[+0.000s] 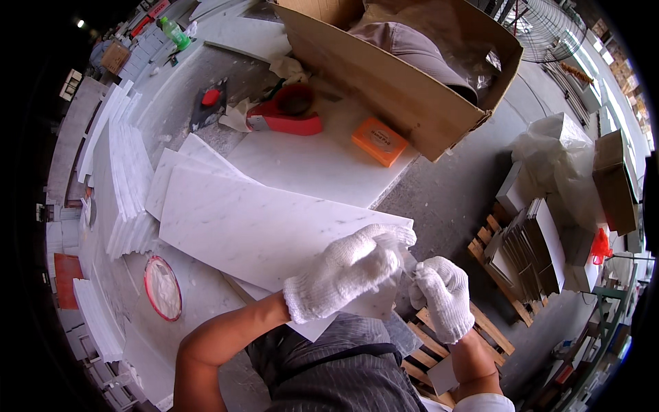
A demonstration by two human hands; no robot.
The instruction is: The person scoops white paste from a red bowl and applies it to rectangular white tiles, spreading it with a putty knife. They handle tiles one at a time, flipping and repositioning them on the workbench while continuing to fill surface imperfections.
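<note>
My left hand (351, 264), in a white knitted glove, is over the right end of a pale, grey-veined marble slab (261, 216). Its fingers are curled and slightly blurred. Just right of it is my right hand (444, 299), gloved alike, with fingers pinched together toward the left one. Something thin and translucent (405, 263) shows between the two hands; its kind is too blurred to name. The slab lies slanted over other marble pieces (184, 159) on the work surface.
Beyond the slab sit a red tape dispenser (285, 122), an orange box (379, 142) and a black scraper (208, 104). A cardboard box (384, 82) holds a grey cap (412, 51). Left are stacked slabs (123, 185) and a red-rimmed dish (165, 288); right, pallets (491, 326).
</note>
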